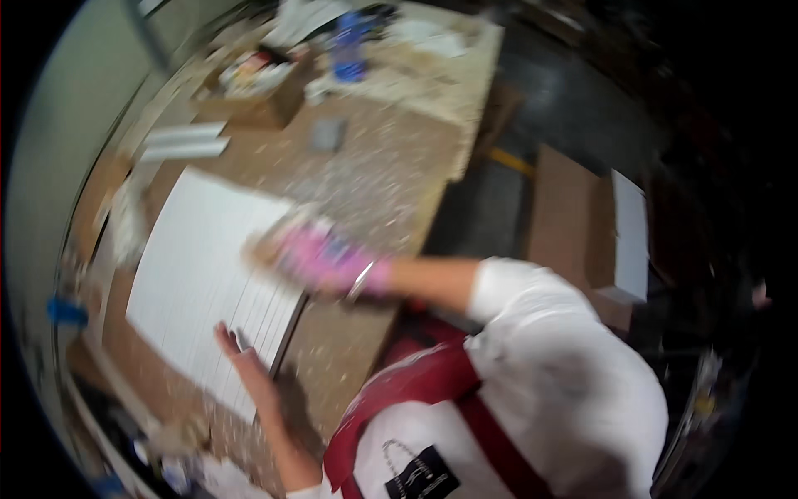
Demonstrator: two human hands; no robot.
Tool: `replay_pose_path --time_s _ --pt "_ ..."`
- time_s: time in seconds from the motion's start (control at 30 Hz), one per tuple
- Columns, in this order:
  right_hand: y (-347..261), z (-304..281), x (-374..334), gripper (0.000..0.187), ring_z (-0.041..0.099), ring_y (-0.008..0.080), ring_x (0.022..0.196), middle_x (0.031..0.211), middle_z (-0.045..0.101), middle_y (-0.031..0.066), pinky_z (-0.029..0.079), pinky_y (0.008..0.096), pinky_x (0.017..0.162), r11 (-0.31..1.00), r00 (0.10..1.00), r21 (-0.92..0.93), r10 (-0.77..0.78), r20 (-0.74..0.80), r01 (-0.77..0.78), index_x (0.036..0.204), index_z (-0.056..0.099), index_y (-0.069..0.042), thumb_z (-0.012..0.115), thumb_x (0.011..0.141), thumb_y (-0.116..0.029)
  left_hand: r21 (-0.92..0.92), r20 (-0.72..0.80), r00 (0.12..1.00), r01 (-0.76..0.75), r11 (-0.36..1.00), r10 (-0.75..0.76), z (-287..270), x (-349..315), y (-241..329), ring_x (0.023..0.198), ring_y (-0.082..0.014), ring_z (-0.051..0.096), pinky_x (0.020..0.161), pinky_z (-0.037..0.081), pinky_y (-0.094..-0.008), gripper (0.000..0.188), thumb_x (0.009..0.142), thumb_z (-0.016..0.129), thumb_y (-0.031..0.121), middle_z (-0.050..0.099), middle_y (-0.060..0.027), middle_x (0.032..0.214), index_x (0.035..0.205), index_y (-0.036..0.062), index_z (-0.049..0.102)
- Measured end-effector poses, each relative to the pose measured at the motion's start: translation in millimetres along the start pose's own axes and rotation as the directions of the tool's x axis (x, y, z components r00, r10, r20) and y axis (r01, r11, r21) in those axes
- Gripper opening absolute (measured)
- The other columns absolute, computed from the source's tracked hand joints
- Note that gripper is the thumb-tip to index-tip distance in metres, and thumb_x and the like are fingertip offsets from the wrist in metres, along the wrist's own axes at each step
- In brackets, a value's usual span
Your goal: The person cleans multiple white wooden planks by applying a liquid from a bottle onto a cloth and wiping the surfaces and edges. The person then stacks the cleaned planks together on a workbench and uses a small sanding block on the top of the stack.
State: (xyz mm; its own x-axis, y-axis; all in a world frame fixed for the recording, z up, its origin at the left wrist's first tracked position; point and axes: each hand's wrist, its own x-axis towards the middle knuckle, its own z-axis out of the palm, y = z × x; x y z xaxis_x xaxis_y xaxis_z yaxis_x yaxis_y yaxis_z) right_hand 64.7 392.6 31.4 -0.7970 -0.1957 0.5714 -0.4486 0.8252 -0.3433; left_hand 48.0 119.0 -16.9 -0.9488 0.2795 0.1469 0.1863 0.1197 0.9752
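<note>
A white panel (199,274) with thin parallel grooves lies flat on the worktable. My left hand (242,359), bare, rests at its near edge with fingers stretched out and holds nothing. Over the panel's right side is my right hand (320,256), in a pink and violet glove with a light band at the wrist. Motion smears its fingers. A pale beige and white patch shows at their front; whether this is a cloth, a pad or the fingertips I cannot make out.
The brown worktable (366,179) is speckled with white bits. Toward the back are a grey square block (328,134), white strips (184,140), a filled cardboard box (249,91) and a blue bottle (347,48). Cardboard boxes (573,224) stand right of the table. A blue object (67,312) sits far left.
</note>
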Motion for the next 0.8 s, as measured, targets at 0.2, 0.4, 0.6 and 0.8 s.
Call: replay_pose_path --time_s 0.2,0.4,0.6,0.8 --pt "-51 40 5 0.068 0.040 0.0375 0.129 0.139 0.040 0.0240 0.028 0.0438 0.111 0.868 0.964 0.493 -0.081 0.253 -0.056 0.135 0.038 0.007 0.053 0.086 -0.036 -0.215 -0.192 0.968 0.117 0.970 -0.159 11 56 35 0.104 -0.0229 0.058 0.088 0.048 -0.0329 0.044 0.098 0.049 0.029 0.054 -0.0158 0.125 0.130 -0.0011 0.046" --pt "48 99 -33 0.078 0.035 0.0365 0.134 0.139 0.044 0.0208 0.021 0.0497 0.113 0.989 0.995 -0.137 0.061 0.074 -0.051 0.131 0.047 0.001 0.060 0.074 -0.052 0.545 0.195 0.967 -0.245 0.802 0.163 48 80 -8 0.124 -0.0294 0.045 0.104 0.035 -0.0419 0.048 0.099 0.041 0.030 0.047 -0.0155 0.137 0.139 0.0027 0.042" --pt "58 111 -36 0.084 0.032 0.0374 0.135 0.141 0.041 0.0201 0.016 0.0537 0.113 0.998 0.994 -0.018 0.061 0.091 -0.059 0.132 0.048 -0.004 0.061 0.071 -0.059 0.794 0.371 0.928 -0.305 0.526 -0.022 57 39 62 0.135 -0.0365 0.032 0.111 0.026 -0.0440 0.057 0.100 0.036 0.039 0.036 -0.0266 0.144 0.142 0.0009 0.036" --pt "59 115 -30 0.084 0.030 0.0387 0.135 0.142 0.039 0.0215 0.015 0.0561 0.113 1.000 0.999 0.001 -0.017 0.048 0.017 0.133 0.045 -0.001 0.060 0.072 -0.057 0.915 -0.098 0.987 0.038 0.401 0.129 -103 39 12 0.132 -0.0401 0.034 0.112 0.024 -0.0421 0.051 0.100 0.038 0.029 0.038 -0.0266 0.142 0.134 -0.0079 0.042"
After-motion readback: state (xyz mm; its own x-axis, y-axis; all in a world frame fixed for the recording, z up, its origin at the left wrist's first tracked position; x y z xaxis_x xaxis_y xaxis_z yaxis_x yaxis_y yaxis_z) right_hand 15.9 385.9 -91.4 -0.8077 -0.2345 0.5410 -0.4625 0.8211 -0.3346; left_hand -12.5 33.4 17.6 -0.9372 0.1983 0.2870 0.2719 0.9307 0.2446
